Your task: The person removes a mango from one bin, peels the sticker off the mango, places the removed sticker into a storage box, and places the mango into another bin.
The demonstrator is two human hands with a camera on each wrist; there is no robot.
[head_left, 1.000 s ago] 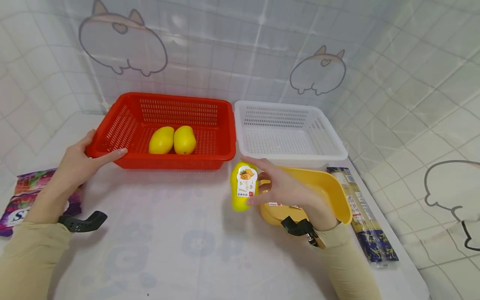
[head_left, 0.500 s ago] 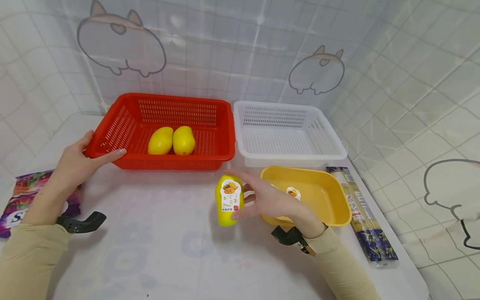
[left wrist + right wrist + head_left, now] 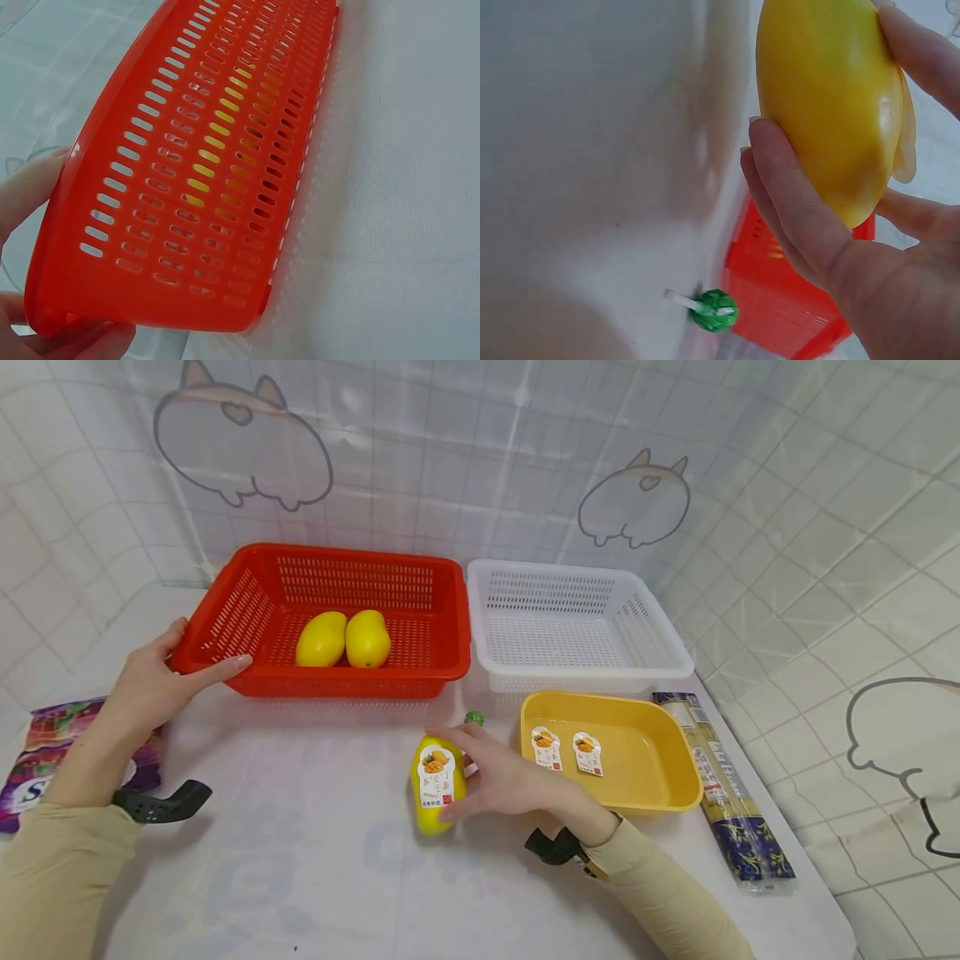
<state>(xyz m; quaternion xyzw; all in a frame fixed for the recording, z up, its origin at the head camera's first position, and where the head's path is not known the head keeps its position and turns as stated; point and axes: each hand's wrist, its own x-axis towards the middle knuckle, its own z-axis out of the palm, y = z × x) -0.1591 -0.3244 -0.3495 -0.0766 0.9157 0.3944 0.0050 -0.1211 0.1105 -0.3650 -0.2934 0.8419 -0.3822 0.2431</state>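
Yellow mango [image 3: 829,97], labelled and gripped in the right hand [image 3: 506,778], has moved away from the tray [image 3: 637,747], uncovering two apparently spare labels [image 3: 587,753], while the left hand [image 3: 153,683] grips the basket [image 3: 341,683].

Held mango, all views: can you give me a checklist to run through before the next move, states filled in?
1. Held mango secured: ok, the right hand has its fingers around it.
2. Label facing the head camera: ok.
3. Label fully stuck down: cannot tell; an edge seems to stand off in the right wrist view.
4. Red basket steadied: ok, the left hand grips its rim.
5. Room in the basket: ok, bare floor beside two mangoes.
6. No loose items near the right hand: not ok, a green lollipop lies on the table.
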